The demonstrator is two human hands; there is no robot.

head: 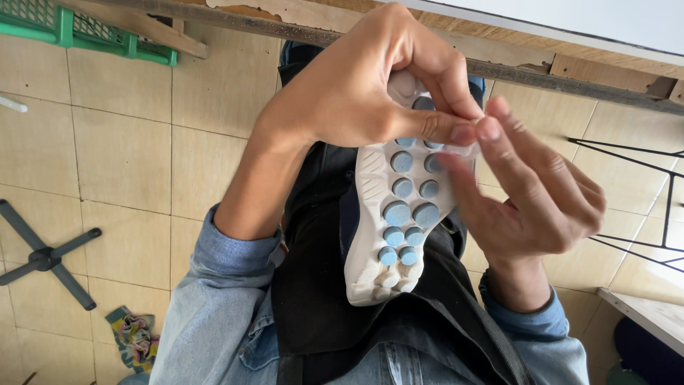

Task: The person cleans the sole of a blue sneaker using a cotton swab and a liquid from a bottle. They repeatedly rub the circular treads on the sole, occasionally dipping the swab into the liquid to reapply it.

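The left hand (356,93) has its grip closed over the toe end of a white shoe sole (388,214) with blue studs, sole up at centre frame. At three o'clock, the right hand (531,192) pinches its edge.

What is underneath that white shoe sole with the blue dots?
Under the shoe sole lies a black apron over the person's lap and denim clothing. The left hand and right hand grip its upper end, hiding that part. The sole's other face is hidden.

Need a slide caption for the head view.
Both hands, left and right, hold a white shoe sole with blue studs.
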